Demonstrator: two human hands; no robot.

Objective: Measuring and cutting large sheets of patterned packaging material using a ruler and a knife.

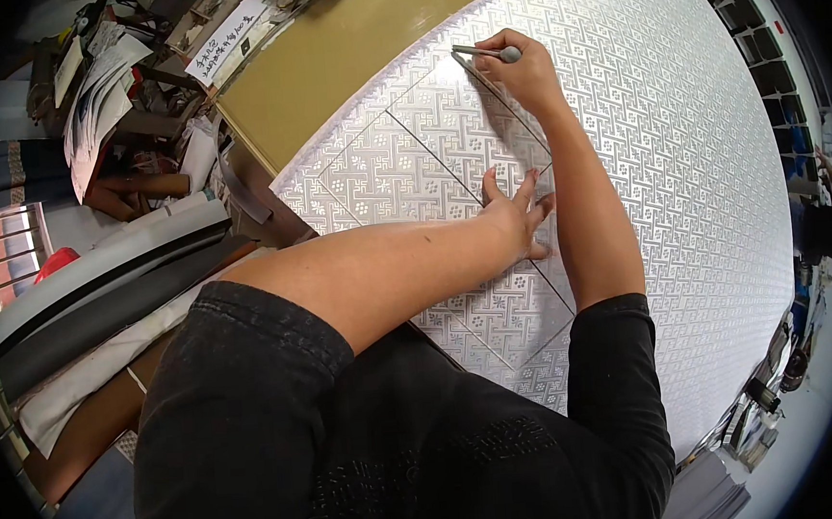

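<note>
Head view: the right hand (524,74) has its fingertips pinched together on a slim grey pen (468,49), whose tip points away from them to the left, while the left hand (514,219) rests with its fingers spread apart, pressing down nearer the body. Beneath those spread fingers lies what looks like a clear, dark-edged panel (444,108), reaching up toward the pinched ones; its exact outline is hard to tell. Should the left fingers press unevenly, the far end by the pen, well apart from them, could swing and skew a line. The right wrist, raised at full reach, might let the tip wander, and a loose sheet could pucker ahead of the fingertips. That patterned sheet (672,193) lies under both sets of fingers and spreads wide to their right: pale silver, faintly glossy, covered in interlocking bars and small flowers, with its slightly fuzzy edge just beyond the pen tip, over an olive tabletop (362,41).
</note>
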